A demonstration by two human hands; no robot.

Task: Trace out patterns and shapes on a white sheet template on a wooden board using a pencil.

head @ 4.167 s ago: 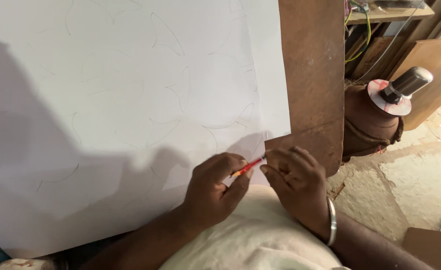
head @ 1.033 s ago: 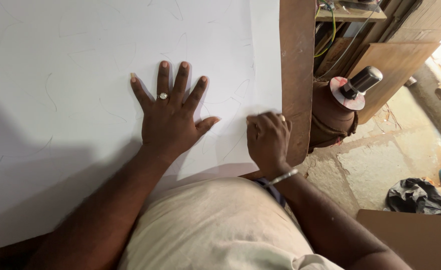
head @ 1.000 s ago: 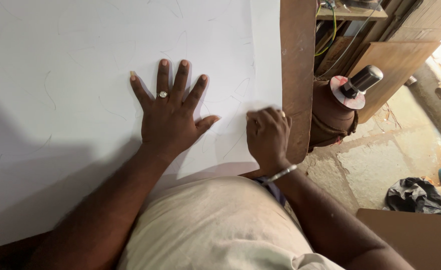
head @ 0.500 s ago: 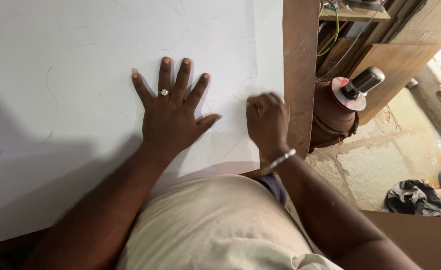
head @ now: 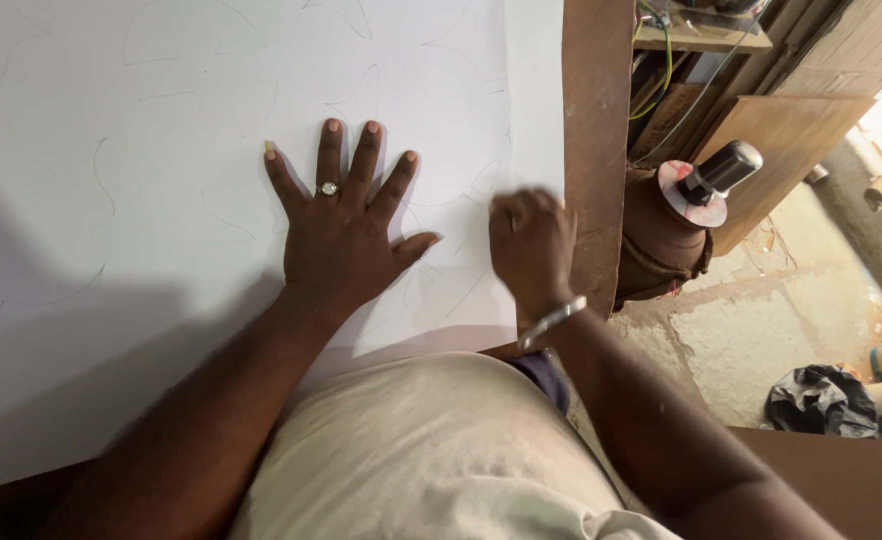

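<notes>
Nearest the body, the right hand (head: 532, 247) is curled into a fist on the white sheet (head: 141, 330) near its right edge; whether the fist holds anything cannot be told. A metal bangle (head: 551, 322) circles its wrist. Just beside it, the left hand (head: 344, 237) lies flat with fingers spread, pressing the sheet and gripping nothing; a ring (head: 328, 188) sits on one finger. Faint pencil curves cover the sheet. The sheet rests on a brown board (head: 596, 120), bare along the right edge. Beyond that edge stands a clay pot (head: 661, 240) topped by a dark knob (head: 726, 168), and a black bag (head: 821, 398) lies on the stone floor.

Bright daylight, soft lower-left shadow
</notes>
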